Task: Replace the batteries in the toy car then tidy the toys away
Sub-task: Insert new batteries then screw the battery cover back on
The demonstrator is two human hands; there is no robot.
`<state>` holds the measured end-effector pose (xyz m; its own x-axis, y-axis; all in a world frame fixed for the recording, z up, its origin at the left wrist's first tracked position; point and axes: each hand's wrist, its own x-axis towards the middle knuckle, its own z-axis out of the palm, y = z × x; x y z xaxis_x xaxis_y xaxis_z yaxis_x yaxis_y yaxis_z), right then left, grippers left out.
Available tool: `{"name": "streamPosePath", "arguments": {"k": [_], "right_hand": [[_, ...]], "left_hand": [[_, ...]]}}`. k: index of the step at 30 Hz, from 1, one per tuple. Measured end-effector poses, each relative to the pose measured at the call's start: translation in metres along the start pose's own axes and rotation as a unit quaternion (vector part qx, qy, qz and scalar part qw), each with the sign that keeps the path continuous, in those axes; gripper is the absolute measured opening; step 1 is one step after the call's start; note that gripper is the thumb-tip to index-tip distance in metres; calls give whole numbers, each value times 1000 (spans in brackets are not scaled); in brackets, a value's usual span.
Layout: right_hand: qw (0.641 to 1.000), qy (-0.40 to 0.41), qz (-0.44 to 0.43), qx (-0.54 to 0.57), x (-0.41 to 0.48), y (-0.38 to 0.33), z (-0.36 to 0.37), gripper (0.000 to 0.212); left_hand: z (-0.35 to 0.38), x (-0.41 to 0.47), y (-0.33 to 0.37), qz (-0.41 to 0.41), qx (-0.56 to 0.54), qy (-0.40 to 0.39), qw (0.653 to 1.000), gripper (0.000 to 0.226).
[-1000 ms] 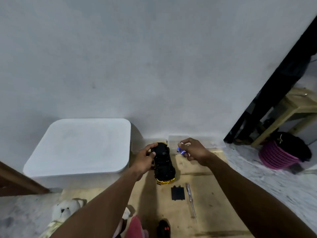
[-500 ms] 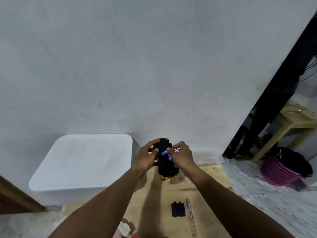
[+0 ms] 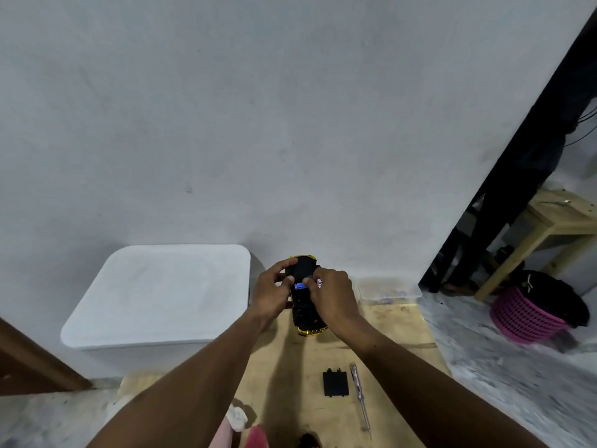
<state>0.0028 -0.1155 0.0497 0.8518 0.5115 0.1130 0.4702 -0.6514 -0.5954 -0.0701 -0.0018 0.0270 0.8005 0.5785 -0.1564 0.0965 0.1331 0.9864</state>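
Left hand clamps the upturned car above the board, right hand pinches a blue battery into its bay: check polarity, seat flat, then refit cover with screwdriver.

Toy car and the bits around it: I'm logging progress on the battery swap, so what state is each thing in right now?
Toy car: upside down, held in both hands, cover off.
Blue battery: at the open compartment, under the fingertips.
Battery cover: off, flat on the board.
Screwdriver: lying unused beside the cover.
White bin: lid on.
Left hand: gripping the car.
Right hand: pressing the battery.
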Motion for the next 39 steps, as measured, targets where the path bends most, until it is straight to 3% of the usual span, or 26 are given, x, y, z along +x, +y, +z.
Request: {"name": "streamPosePath", "arguments": {"k": [5, 10, 13, 15, 17, 24, 29, 33, 39], "right_hand": [[997, -35, -33, -54, -5, -1, -2, 20], [982, -93, 41, 156, 8, 15, -16, 7], [946, -191, 92, 244, 12, 20, -30, 30], [934, -233, 80, 257, 14, 22, -37, 36], [943, -225, 51, 240, 16, 27, -41, 38], [974, -79, -63, 202, 23, 26, -44, 31], [972, -115, -180, 97, 18, 28, -34, 18], [936, -134, -322, -49, 20, 36, -27, 23], [914, -129, -371, -103, 23, 37, -28, 30]], "left_hand": [[2, 0, -1, -9, 1, -13, 1000, 38], [-4, 1, 2, -34, 14, -28, 999, 38], [-7, 3, 5, -41, 20, -29, 999, 38], [-8, 3, 7, -46, 26, -33, 998, 38], [-8, 3, 8, -54, 30, -37, 997, 37], [-8, 3, 15, -69, 34, -42, 996, 32], [-8, 2, 23, -73, 36, -47, 996, 30], [-9, 3, 28, -76, 48, -59, 994, 32], [-12, 4, 26, -82, 47, -59, 994, 34]]}}
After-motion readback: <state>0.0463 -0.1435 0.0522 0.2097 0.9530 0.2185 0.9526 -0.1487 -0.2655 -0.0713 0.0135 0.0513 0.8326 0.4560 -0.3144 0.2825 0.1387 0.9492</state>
